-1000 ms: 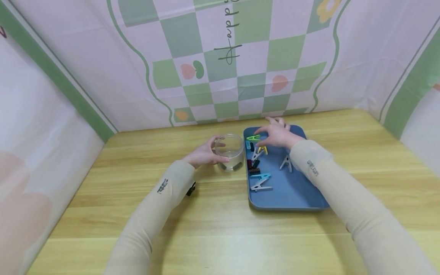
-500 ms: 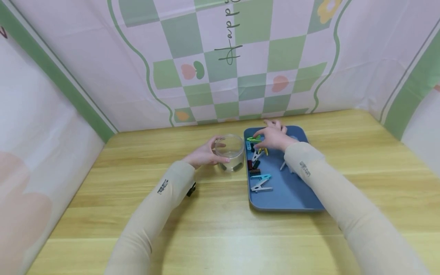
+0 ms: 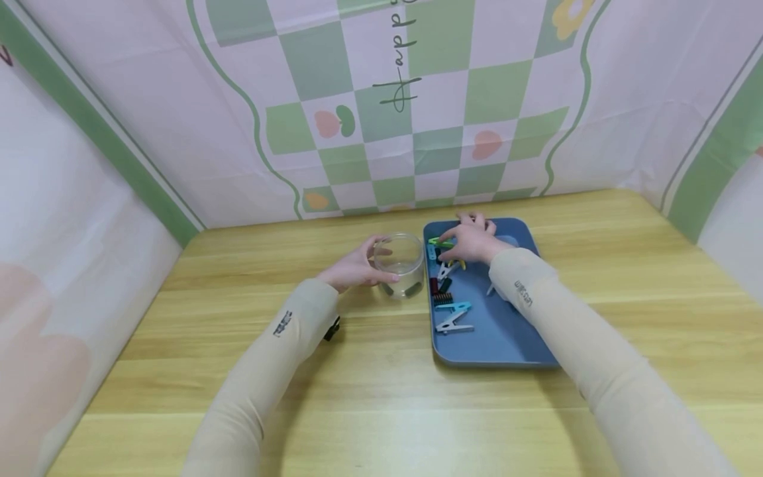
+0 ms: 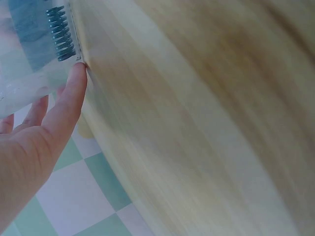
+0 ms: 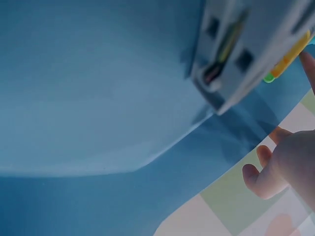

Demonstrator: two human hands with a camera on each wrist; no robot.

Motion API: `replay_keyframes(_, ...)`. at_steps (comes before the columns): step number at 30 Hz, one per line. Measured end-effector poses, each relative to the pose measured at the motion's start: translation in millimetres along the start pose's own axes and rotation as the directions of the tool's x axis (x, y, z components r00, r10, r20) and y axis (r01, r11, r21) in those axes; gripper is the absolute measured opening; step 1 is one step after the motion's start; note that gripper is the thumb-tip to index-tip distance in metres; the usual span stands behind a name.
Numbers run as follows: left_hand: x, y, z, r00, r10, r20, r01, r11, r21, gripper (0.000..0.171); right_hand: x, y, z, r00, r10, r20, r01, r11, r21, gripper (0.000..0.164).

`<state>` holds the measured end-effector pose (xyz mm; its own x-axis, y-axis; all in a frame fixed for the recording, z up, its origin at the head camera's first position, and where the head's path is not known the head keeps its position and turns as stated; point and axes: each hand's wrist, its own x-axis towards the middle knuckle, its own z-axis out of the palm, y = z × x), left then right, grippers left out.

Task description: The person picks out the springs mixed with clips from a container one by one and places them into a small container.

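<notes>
My left hand point(image 3: 352, 266) grips a clear round jar point(image 3: 401, 268) between thumb and fingers, beside the blue tray point(image 3: 501, 341). Inside it, against the wall, shows a dark teal toothed piece point(image 4: 61, 33) like a small hair claw. My right hand point(image 3: 475, 242) is over the tray's far left corner. Its thumb and forefinger are spread apart by a green clothespin point(image 3: 437, 242) and a small dark piece. Below the palm lie a yellow clothespin point(image 5: 290, 55) and a grey clothespin point(image 5: 251, 54); the right sleeve partly covers another grey one.
Along the tray's left side lie a dark red piece point(image 3: 434, 285), a dark green piece point(image 3: 445, 285), a brown toothed piece point(image 3: 443, 299), a light blue clothespin point(image 3: 452, 307) and a grey-white clothespin point(image 3: 454, 326). A black object point(image 3: 332, 328) shows by the left cuff. A patterned cloth point(image 3: 441, 106) hangs behind the wooden table.
My right hand has moved left and slightly down toward the tray's left wall, its thumb now by the small dark piece. My left hand and the jar have stayed nearly still.
</notes>
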<state>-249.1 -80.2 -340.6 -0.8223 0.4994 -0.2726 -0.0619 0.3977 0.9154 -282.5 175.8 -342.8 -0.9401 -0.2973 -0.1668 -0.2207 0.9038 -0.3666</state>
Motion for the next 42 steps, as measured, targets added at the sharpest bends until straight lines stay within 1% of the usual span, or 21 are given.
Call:
replay_keyframes(21,2.0,-3.2,0.3,1.000,0.003,-0.002,-0.003,1.000,-0.003,0.081,0.0,-3.1,1.7,0.999,0.021,0.036,-0.020,1.000,-0.023,0.043)
replay_keyframes(34,1.9,-2.7,-0.1,1.000,0.002,0.001,-0.002,1.000,-0.007,0.081,-0.1,-5.9,2.6,0.999,0.033,0.041,-0.033,0.999,-0.007,0.043)
replay_keyframes(42,1.2,-1.0,0.5,1.000,0.003,0.004,-0.002,1.000,-0.012,0.081,-0.4,-5.6,2.9,0.999,0.028,0.030,-0.028,1.000,0.002,0.042)
